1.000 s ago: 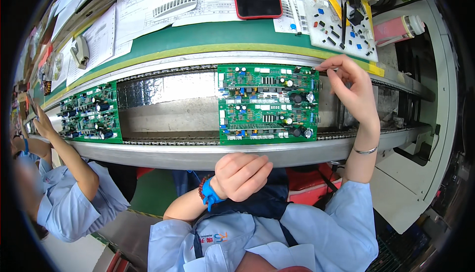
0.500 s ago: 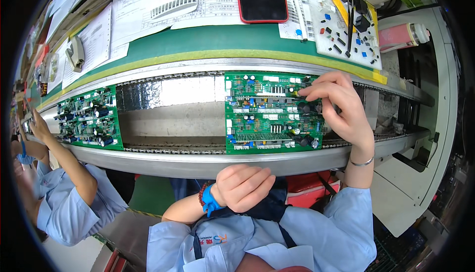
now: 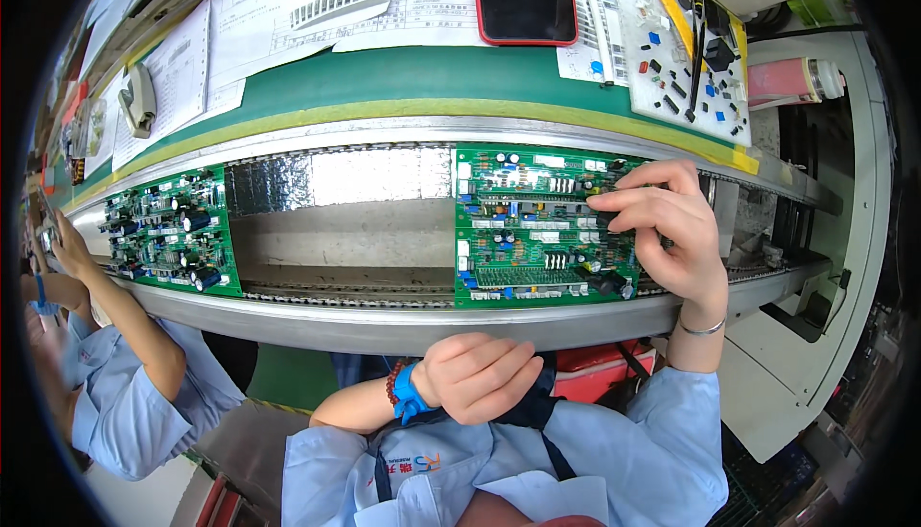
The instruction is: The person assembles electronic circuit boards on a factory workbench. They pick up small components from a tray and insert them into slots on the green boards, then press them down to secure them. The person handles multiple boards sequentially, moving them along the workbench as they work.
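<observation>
Compared with half a second earlier, the right hand (image 3: 664, 230) sits lower on the green circuit board (image 3: 537, 225), fingertips pinched on a small dark component at the board's right edge. This board rests on the conveyor rails (image 3: 384, 321) directly ahead. A co-worker's board (image 3: 171, 230) lies well apart to the left. Below the rail, the left hand (image 3: 480, 376) is curled closed; whether it holds anything cannot be told.
</observation>
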Available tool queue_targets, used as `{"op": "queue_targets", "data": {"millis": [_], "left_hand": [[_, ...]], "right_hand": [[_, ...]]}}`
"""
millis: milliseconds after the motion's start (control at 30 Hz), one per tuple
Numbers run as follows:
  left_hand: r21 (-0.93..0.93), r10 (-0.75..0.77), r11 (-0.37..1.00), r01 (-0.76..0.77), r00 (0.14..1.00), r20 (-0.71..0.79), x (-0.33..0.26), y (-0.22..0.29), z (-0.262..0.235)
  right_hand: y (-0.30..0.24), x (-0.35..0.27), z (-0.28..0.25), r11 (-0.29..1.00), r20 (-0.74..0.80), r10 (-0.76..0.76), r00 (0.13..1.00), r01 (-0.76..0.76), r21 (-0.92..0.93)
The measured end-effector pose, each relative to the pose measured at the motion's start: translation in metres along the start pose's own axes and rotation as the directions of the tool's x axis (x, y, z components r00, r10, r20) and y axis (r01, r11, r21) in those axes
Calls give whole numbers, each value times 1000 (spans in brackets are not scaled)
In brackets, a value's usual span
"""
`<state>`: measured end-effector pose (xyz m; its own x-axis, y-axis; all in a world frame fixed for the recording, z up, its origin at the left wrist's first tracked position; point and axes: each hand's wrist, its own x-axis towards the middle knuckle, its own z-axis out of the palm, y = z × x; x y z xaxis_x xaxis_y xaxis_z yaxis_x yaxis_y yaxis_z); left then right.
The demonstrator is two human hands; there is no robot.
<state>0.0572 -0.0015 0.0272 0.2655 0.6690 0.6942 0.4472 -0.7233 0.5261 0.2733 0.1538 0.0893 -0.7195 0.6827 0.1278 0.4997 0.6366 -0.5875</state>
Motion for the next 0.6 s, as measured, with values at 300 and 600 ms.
{"op": "queue_targets", "data": {"millis": [300, 600], "left_hand": [[0, 5, 1000, -5, 1000, -22, 2, 0, 4], [-5, 0, 1000, 0, 1000, 0, 1, 2, 4]], "right_hand": [[1, -1, -4, 1000, -13, -3, 1000, 2, -21], [4, -2, -5, 999, -42, 5, 999, -7, -48]]}}
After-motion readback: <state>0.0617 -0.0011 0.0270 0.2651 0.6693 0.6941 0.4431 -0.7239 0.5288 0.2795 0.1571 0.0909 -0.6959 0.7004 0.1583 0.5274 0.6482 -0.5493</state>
